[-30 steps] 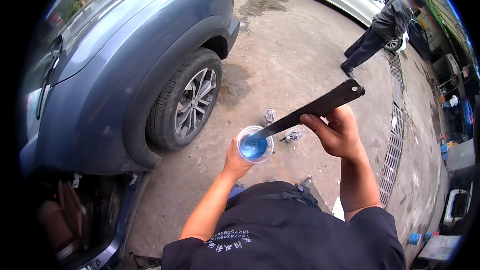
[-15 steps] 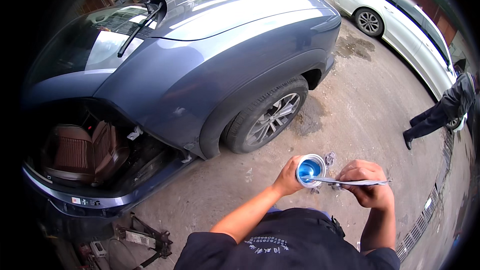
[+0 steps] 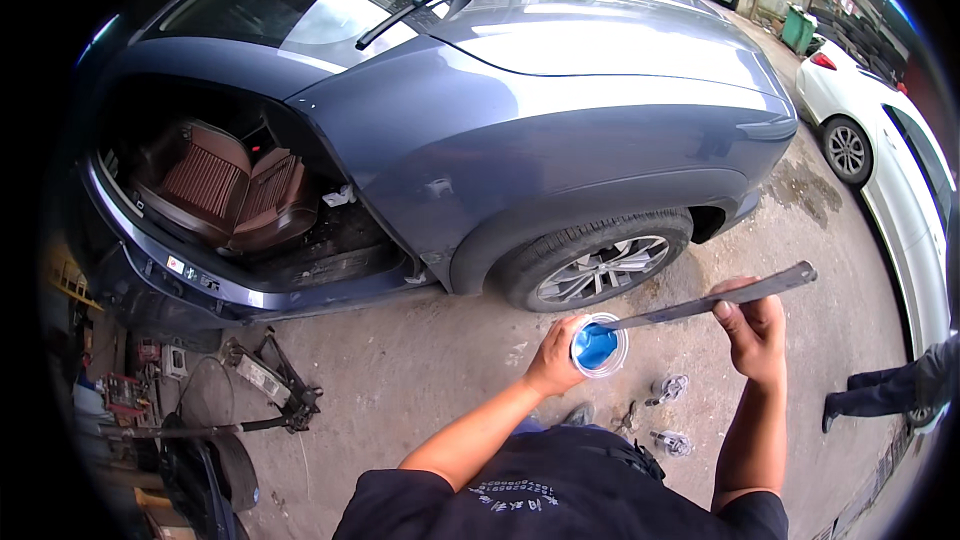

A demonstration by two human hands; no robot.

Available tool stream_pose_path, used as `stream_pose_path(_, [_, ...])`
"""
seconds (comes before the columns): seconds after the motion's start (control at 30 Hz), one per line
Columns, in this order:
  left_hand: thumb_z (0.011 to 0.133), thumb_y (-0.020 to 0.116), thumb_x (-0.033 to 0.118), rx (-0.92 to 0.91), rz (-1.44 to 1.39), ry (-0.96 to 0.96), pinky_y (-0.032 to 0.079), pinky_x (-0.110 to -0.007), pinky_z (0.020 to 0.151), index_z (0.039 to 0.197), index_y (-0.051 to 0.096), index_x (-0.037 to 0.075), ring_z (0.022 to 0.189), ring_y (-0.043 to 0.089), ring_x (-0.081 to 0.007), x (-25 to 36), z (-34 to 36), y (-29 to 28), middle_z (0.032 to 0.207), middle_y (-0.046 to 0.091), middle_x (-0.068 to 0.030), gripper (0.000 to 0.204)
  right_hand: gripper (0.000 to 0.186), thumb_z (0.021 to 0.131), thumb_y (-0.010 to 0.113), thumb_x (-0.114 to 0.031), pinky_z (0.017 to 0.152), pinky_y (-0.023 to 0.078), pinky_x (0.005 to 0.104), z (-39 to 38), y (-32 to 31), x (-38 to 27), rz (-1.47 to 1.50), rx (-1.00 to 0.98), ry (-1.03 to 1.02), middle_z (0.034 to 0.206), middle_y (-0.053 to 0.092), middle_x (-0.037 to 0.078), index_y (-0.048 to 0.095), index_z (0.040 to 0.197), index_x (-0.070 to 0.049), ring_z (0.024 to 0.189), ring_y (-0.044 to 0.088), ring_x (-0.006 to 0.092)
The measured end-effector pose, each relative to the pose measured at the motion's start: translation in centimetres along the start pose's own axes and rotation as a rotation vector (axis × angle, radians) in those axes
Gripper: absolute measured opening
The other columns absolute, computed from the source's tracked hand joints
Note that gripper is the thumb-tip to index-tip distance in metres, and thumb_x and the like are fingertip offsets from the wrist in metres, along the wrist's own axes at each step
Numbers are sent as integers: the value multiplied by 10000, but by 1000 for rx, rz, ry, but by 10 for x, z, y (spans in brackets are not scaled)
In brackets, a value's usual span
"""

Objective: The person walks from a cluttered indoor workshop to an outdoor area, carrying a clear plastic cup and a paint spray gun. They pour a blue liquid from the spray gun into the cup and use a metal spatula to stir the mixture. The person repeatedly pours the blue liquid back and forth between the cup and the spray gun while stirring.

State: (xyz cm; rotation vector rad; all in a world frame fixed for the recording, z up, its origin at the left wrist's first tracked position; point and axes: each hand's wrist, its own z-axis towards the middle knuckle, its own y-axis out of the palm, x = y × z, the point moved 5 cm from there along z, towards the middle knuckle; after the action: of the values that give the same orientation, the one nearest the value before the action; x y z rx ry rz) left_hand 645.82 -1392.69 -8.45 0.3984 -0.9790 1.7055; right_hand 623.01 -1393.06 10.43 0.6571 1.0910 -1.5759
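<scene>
A clear plastic cup [image 3: 620, 361] with blue paint [image 3: 596, 345] inside is held by my left hand [image 3: 552, 360], whose fingers wrap round its side. Between the thumb and fingers of my right hand [image 3: 757, 335] is a long, flat grey stirring stick [image 3: 685, 311]. It slants from upper right down to the cup, and its lower tip is at the rim by the paint. Both hands are in front of my body, near the front wheel [image 3: 610, 275] of a blue-grey car [image 3: 570, 160].
The car's front doorway is open onto a brown seat [image 3: 265, 190]. Two small spray guns [image 3: 668, 389] seem to stand on the ground below my hands. At left lies a floor jack [image 3: 275, 380] with a long handle. A white car [image 3: 900, 210] and a person [image 3: 890, 395] are at right.
The view has turned, bringing the jack and spray guns further into sight. My right hand has raised the stick's outer end, so it slopes more steeply. My left hand still grips the cup.
</scene>
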Motion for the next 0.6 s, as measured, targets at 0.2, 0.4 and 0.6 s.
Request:
stream_pose_path(0.2, [648,868,149,211,172,-132,471,-387,914,1252,470,38,1035,599,-300,-13,1,-50,1125,599,-137,732,150,928,627,-105,647,489,278,5,72,12,60,76,65,769,641,73,575,926,35,689,602,142])
stream_pose_path(0.4, [650,882,163,153,43,-181,492,-367,922,1278,440,29,1086,616,-267,-35,8,-95,1195,606,-162,779,134,909,640,-85,667,482,287,67,114,-22,158,-152,-83,829,673,99,617,969,33,743,615,155])
stream_pose_path(0.6, [634,890,127,119,-51,-218,506,-371,902,1254,470,37,1046,641,-247,-68,11,-175,1154,640,-144,755,135,873,671,-65,735,503,344,96,183,-66,62,-591,-378,833,635,107,593,948,16,781,625,239])
